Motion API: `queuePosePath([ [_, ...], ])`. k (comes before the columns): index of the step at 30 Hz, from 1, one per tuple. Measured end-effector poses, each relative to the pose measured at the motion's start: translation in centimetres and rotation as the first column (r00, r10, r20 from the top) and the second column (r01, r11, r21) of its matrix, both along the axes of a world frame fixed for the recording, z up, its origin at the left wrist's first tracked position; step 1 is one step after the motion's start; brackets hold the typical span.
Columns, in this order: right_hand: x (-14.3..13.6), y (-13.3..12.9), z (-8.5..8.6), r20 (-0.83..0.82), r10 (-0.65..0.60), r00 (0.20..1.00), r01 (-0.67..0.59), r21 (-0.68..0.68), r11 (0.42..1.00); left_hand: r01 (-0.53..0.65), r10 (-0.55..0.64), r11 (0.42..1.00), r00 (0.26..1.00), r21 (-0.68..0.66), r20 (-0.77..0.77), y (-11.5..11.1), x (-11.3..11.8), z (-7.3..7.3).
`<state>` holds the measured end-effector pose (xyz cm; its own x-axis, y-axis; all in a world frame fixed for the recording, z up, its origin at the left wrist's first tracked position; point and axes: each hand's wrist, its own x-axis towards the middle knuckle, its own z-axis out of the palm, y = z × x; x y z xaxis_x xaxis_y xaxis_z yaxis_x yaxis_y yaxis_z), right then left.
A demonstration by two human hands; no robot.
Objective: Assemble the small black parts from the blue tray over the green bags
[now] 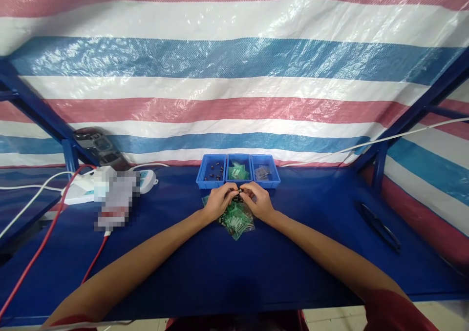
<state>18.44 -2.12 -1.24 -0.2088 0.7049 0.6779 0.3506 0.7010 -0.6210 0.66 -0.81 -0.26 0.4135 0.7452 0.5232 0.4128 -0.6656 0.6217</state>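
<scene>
My left hand (219,202) and my right hand (259,203) meet at the fingertips just in front of the blue bins. Both are closed in a pinch around a small dark part (240,191), whose kind is too small to make out. Beneath them lies a pile of green-tinted plastic bags (236,219) holding small pieces, partly covered by my fingers. Behind my hands, the left blue bin (200,180) has several small brownish parts in it. Green bags lie in the middle blue bin (239,156), and small clear packets (262,173) in the right one.
A white power strip (78,196) with cables and a blurred-out item (117,199) sits at the left. Dark glasses (379,226) lie at the right. Striped sheeting (234,109) and blue frame posts (379,167) bound the blue table (311,267).
</scene>
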Motion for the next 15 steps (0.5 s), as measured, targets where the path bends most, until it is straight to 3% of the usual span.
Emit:
queuePosePath([
  [15,0.09,-0.27,0.46,0.010,0.054,0.999,-0.054,0.007,0.999,0.014,-0.010,0.998,0.999,0.063,-0.052,0.10,-0.10,0.22],
])
